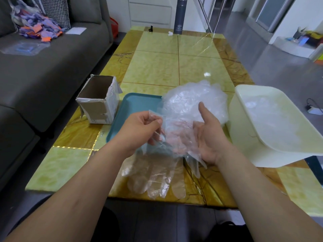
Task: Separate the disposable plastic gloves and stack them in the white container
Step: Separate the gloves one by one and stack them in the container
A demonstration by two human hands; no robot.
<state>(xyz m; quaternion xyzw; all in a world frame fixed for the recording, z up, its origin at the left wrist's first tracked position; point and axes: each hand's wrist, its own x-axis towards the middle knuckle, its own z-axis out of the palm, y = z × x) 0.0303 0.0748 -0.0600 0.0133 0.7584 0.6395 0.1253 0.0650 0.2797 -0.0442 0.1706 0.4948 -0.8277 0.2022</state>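
- The held gloves [162, 172], several clear film sheets clinging together, hang between both hands. Their fingers drape onto the near edge of the worktop [70, 165]. They look almost weightless, limp and slippery, and static probably keeps the layers stuck.
- The left grip [139, 131] pinches a cuff edge between thumb and fingertips. The open cuff offers a free edge, so it seems the best place to peel off one sheet.
- The right grip [209, 135] lies palm up and spread, thumb raised. Its fingers lie under the film, supporting it rather than clamping.
- Beyond the hands, a crumpled glove heap [194, 100] sits on the teal tray [132, 105].
- The white container [244, 130] stands just right of the heap, with some film already inside. A sheet this light may drift, so it probably needs pressing flat.
- An open cardboard box [99, 100] stands left of the tray.
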